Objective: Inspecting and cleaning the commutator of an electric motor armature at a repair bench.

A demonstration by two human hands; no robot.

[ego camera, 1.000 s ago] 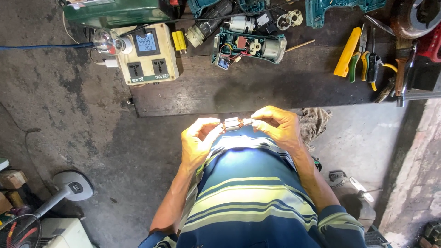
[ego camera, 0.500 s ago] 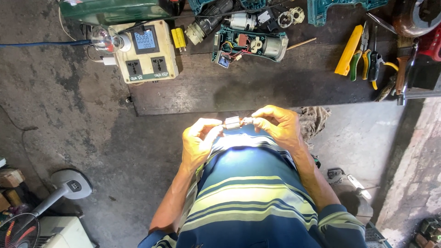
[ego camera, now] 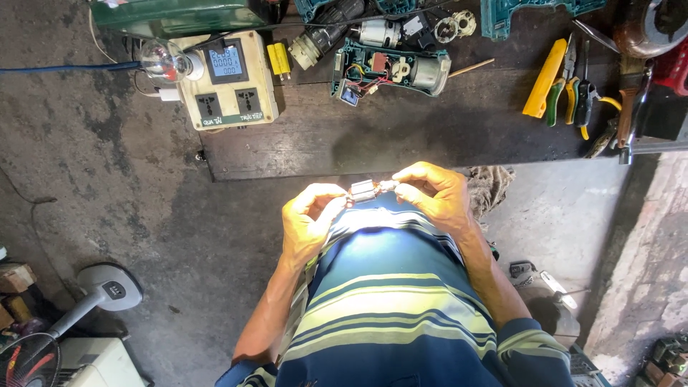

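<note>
Head view, looking straight down. Left hand (ego camera: 309, 223) and right hand (ego camera: 433, 193) raised in front of a blue-and-yellow striped shirt (ego camera: 387, 301), each pinching one end of a small grey-and-copper cylindrical motor part (ego camera: 364, 190) held level between them, close to the chest and just short of the workbench edge. Fingers of both hands closed on the part; exact contact points washed out by glare.

Beyond the hands: dark wooden workbench (ego camera: 373, 136) carrying an opened teal power-tool housing with exposed motor (ego camera: 390, 72), a cream socket box with digital meter (ego camera: 229, 82), a clear glass bulb (ego camera: 163, 61) at its left, two yellow cylindrical cells (ego camera: 278, 60), a yellow-handled tool (ego camera: 545, 77) and green-handled pliers (ego camera: 577, 89). Lower left, on the concrete floor: grey fan base (ego camera: 107, 288).

Handling note, as a judgement: best gripped by the ends only, kept off the copper windings, turned slowly under light, held over the lap against a drop.
</note>
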